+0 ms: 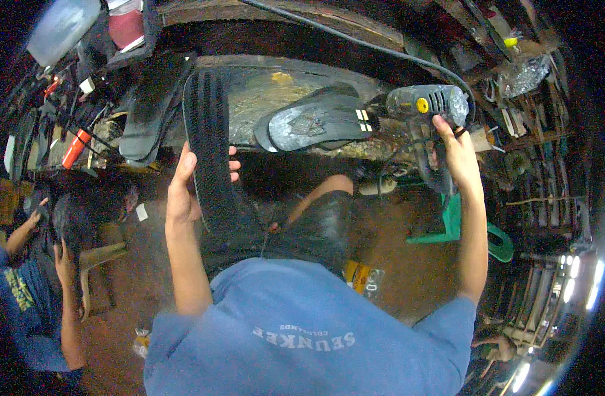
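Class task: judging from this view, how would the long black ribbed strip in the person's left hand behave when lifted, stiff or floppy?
The ribbed black strip probably flexes: it looks thin, long and rubbery. The left hand grips one edge, yet it stands upright, suggesting some stiffness. Its ribs likely resist slipping.

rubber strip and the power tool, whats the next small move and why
Probably bring the power tool left and down toward the rubber strip. The right hand holds it up beside the bench, well apart from the strip, which the left hand holds upright by its edge. Tool and strip do not touch.
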`<state>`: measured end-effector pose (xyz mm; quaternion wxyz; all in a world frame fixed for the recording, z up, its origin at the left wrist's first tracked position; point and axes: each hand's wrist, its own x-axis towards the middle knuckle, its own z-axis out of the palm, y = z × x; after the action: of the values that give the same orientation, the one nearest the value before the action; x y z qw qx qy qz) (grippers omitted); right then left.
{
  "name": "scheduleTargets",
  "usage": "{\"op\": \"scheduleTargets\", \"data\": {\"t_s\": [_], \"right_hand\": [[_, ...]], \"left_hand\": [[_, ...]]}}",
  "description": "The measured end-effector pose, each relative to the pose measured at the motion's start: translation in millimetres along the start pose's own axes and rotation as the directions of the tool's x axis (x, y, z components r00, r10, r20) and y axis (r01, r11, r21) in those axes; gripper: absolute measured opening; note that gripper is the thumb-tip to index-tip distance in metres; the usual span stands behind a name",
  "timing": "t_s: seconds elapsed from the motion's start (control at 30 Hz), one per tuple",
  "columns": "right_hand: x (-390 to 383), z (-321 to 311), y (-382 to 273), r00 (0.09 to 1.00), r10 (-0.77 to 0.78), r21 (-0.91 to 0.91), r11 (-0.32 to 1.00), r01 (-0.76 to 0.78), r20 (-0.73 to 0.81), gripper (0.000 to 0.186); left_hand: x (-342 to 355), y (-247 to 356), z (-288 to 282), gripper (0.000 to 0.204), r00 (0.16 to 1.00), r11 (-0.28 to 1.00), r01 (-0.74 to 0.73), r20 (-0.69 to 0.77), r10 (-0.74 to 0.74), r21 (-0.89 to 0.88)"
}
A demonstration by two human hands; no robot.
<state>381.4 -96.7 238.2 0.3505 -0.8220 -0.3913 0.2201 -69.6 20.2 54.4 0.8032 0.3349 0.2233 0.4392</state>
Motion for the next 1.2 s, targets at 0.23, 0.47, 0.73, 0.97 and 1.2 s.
{"op": "scheduleTargets", "data": {"t_s": [0.23,0.47,0.73,0.97,1.2], "right_hand": [[-13.2,30.0,-34.2,0.997,-0.06,0.065,0.996,0.056,0.053,0.029],[-34.6,53.3,-61.3,0.97,-0.126,0.004,0.992,0.128,0.208,0.028],[-65.4,64.6,-78.2,0.911,-0.086,0.02,0.996,0.085,0.403,0.025],[-74.2,31.8,-57.4,0.962,0.003,-0.061,0.998,0.014,0.272,0.03],[-52.2,6.9,-31.8,0.998,0.025,-0.099,0.995,-0.019,0.06,0.031]], "left_hand": [[-15.3,8.2,-11.0,0.069,0.996,0.992,-0.065,-0.055,0.072,0.11],[-16.0,6.3,-11.6,0.067,0.995,0.994,-0.083,-0.056,0.087,0.071],[-15.6,7.7,-8.5,0.064,0.995,0.997,-0.066,-0.072,0.068,0.035],[0.6,6.2,-9.5,0.066,0.996,0.993,-0.048,-0.066,0.055,0.107],[28.5,14.4,-4.9,0.069,0.996,0.962,-0.09,0.021,0.088,0.259]]}}
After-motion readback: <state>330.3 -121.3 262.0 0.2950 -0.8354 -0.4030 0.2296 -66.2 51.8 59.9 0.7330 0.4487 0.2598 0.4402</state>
